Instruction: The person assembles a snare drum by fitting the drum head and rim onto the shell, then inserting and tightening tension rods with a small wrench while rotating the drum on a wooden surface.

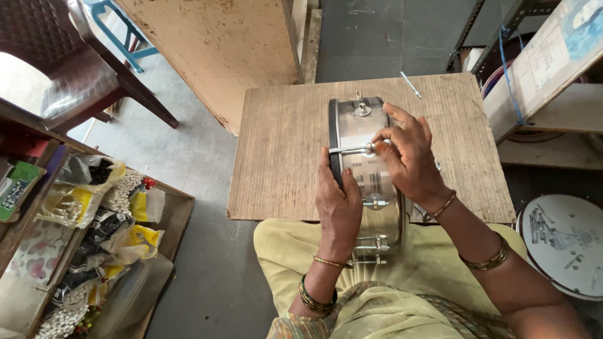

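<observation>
A shiny metal drum shell (360, 129) stands on its edge on a worn wooden board (282, 150), its lower part reaching over my lap. My left hand (337, 202) grips its black rim on the left side. Fingers of my right hand (409, 154) pinch a tension rod and lug (353, 149) that runs across the shell. More lugs and rods (375, 202) sit lower on the shell. A loose metal rod (411, 85) lies on the board's far edge.
A round white drum head (565, 242) holding several metal rods lies at the right. An open wooden box (94, 238) with bags of small parts sits at the left. A brown plastic chair (69, 56) stands far left, and wooden shelving (553, 75) at the right.
</observation>
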